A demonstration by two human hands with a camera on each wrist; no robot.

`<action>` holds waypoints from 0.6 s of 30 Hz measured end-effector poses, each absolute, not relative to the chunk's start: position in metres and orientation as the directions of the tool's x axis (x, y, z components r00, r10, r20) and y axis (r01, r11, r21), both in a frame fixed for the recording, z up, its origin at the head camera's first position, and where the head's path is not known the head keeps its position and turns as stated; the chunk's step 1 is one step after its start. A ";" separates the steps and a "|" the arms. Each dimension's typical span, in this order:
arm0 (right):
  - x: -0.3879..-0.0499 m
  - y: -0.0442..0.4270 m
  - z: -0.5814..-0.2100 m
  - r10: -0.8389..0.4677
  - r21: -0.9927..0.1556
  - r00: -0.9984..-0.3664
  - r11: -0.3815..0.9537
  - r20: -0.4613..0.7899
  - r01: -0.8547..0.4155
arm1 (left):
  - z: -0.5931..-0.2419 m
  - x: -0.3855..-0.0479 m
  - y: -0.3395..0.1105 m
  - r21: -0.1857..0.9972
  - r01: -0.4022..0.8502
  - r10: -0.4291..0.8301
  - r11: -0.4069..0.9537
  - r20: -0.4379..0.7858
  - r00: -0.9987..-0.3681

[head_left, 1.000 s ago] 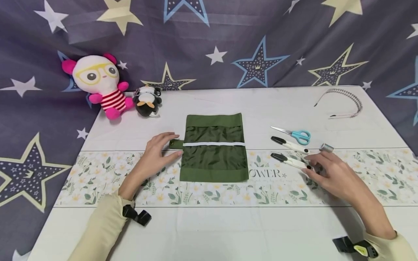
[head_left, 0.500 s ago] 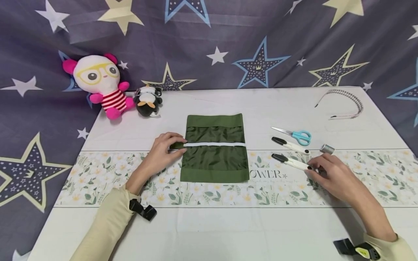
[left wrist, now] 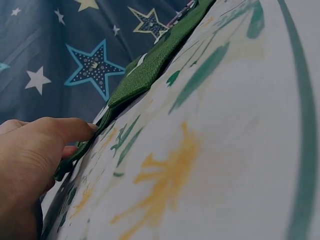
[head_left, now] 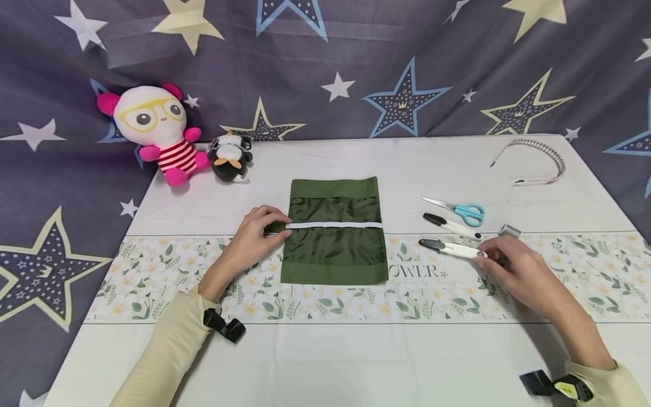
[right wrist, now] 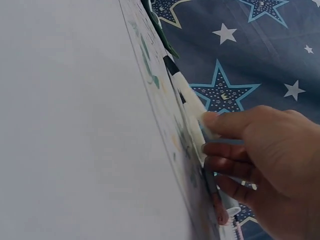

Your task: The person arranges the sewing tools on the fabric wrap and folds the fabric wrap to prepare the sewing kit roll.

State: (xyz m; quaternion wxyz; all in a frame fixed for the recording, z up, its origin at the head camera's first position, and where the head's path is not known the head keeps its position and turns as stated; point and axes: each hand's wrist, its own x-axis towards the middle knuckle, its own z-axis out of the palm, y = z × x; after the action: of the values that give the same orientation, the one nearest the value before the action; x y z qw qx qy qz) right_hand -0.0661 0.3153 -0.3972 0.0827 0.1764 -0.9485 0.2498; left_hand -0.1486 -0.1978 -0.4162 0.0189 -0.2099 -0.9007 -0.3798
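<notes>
"Lying flat on the table (head_left: 346,362), the green case (head_left: 333,246) looks soft and light; it should sag unless taken by an edge."

"And the left hand (head_left: 251,234)?"

"It reaches in from the lower left, thumb and fingers pinching the strap (head_left: 274,228) at the case's left edge."

"What of the near black-tipped white tool (head_left: 456,249), to the case's right?"

"Probably light and stiff, best held by its rear end, where the right hand (head_left: 521,268) pinches it between thumb and fingers; whether it clears the table is hard to tell."
</notes>
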 end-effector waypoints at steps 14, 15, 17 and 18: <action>-0.077 0.304 -0.395 -0.163 -0.671 -0.953 0.680 0.257 -0.297 | -0.416 -0.149 -0.197 0.672 0.405 0.369 0.620 0.205 -0.906; -0.078 0.303 -0.395 -0.154 -0.681 -0.953 0.671 0.259 -0.293 | -0.416 -0.149 -0.197 0.672 0.405 0.369 0.620 0.207 -0.906; -0.082 0.301 -0.394 -0.138 -0.707 -0.955 0.645 0.264 -0.289 | -0.416 -0.148 -0.197 0.672 0.407 0.370 0.619 0.208 -0.906; -0.084 0.301 -0.394 -0.135 -0.722 -0.954 0.628 0.269 -0.292 | -0.416 -0.148 -0.198 0.672 0.408 0.370 0.619 0.209 -0.905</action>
State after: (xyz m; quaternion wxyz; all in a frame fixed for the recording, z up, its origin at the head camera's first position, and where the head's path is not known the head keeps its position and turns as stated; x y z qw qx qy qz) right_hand -0.0843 0.3005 -0.3941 0.0948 0.1188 -0.8971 0.4147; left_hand -0.1484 -0.1975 -0.4161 0.0248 -0.2162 -0.8993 -0.3794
